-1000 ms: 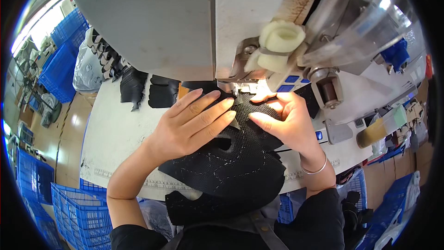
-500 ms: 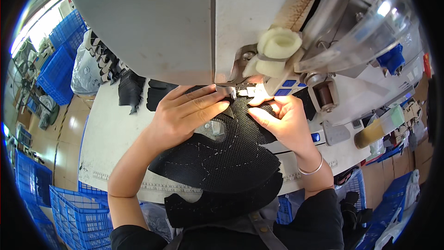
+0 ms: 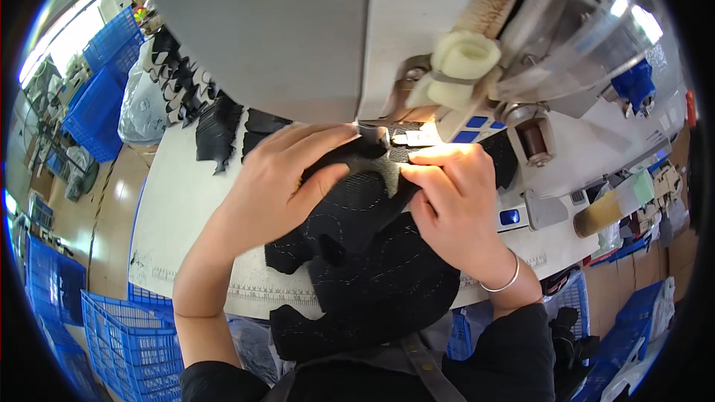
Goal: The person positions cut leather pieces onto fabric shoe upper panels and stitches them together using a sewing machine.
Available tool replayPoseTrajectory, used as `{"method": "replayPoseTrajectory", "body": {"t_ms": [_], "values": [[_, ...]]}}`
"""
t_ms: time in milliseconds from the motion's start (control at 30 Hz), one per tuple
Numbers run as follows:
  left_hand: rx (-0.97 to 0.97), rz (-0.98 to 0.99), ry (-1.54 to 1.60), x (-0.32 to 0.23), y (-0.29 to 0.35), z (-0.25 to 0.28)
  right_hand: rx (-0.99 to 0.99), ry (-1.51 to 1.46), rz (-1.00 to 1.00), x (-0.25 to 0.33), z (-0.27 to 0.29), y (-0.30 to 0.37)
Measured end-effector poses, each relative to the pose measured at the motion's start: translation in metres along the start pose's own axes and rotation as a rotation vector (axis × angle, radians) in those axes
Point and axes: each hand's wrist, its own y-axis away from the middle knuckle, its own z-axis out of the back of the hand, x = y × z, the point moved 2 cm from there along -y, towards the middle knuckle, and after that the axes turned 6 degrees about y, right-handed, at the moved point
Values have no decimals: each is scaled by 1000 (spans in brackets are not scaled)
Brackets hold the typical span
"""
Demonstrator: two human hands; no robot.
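Observation:
A black stitched fabric piece (image 3: 350,212) with a mesh face lies folded under the sewing machine head (image 3: 261,37), its lower part bunched toward my lap. White stitch lines run across it. My left hand (image 3: 264,179) rests at its left side, fingers stretched toward the lit needle area (image 3: 417,136), thumb apart. To the right of the needle, my right hand (image 3: 462,205) is closed in a pinch on the fabric's edge. The needle tip itself is hard to make out in the glare.
Black cut pieces (image 3: 217,132) lie at the table's far left, beside a plastic bag (image 3: 141,108). A thread spool (image 3: 533,141) and a clear shield (image 3: 588,37) sit on the right. Blue crates (image 3: 126,342) stand left of the white table (image 3: 179,201), which has a ruler edge.
The fabric has been turned and folded over, its mesh side now mostly hidden. My left hand's thumb has spread from its fingers, and my right fingers have curled onto the edge.

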Motion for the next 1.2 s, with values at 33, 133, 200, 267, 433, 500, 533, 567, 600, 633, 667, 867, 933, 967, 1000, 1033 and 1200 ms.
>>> {"method": "replayPoseTrajectory", "body": {"t_ms": [33, 133, 200, 267, 433, 500, 533, 567, 600, 633, 667, 867, 933, 967, 1000, 1033, 1200], "values": [[107, 270, 280, 9, 3, -4, 19, -86, -61, -2, -1, 3], [192, 485, 730, 15, 15, -15, 6, -146, -114, -12, 0, 4], [123, 380, 528, 4, 15, -10, -36, -253, -15, -16, -2, 4], [110, 344, 510, 2, 18, -11, -29, -264, -87, -18, -5, 8], [54, 407, 571, -1, 23, -18, -33, -319, -145, -23, -4, 6], [76, 440, 564, -4, 27, -17, -65, -271, -182, -21, -2, 5], [90, 475, 554, -5, 29, -16, -66, -268, -188, -20, -3, 5], [93, 472, 556, -8, 29, -17, -78, -262, -196, -20, -3, 4], [87, 477, 495, -10, 29, -17, -90, -254, -202, -21, -3, 4], [80, 483, 434, -12, 28, -17, -111, -235, -166, -24, -7, 7], [78, 485, 432, -13, 28, -18, -112, -238, -165, -25, -8, 9], [25, 593, 802, -20, 32, -24, -108, -244, -226, -31, -8, 8], [50, 521, 569, -17, 36, -22, -102, -300, -266, -30, -8, 7], [50, 519, 571, -17, 36, -21, -101, -298, -265, -30, -8, 6], [80, 545, 524, -17, 35, -20, -107, -297, -246, -29, -8, 6], [111, 570, 476, -18, 35, -19, -113, -296, -227, -29, -8, 6], [103, 517, 448, -17, 33, -20, -150, -300, -148, -36, -12, 12]]}}
